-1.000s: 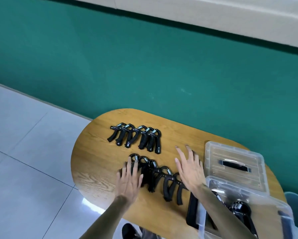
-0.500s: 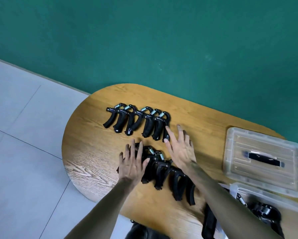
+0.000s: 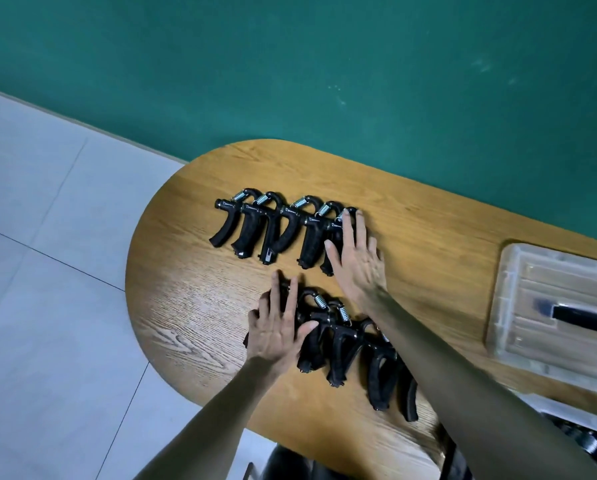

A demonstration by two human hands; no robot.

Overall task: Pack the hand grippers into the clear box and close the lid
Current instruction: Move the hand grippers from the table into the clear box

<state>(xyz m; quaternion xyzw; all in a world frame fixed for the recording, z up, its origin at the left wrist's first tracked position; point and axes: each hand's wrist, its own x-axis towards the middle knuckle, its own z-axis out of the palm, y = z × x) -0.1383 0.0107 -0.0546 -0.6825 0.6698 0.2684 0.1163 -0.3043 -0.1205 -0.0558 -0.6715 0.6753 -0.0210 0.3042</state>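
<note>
Head view: left hand (image 3: pixel 276 332) lies flat, fingers straight, on the near row of grippers (image 3: pixel 345 344) on the table (image 3: pixel 193 306). Right hand (image 3: pixel 356 258), also flat, rests on the far row (image 3: pixel 273 226). Lid (image 3: pixel 549 299) lies to the right.

Black hand grippers (image 3: pixel 276 230), woodgrain table (image 3: pixel 193 306), green wall (image 3: pixel 290 64)

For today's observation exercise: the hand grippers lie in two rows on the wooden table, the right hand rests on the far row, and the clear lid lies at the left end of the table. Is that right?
Not quite. The clear lid lies at the right end of the wooden table, not the left, as the head view shows. The rest stands: the hand grippers lie in two rows, and the right hand rests on the far row.
</note>
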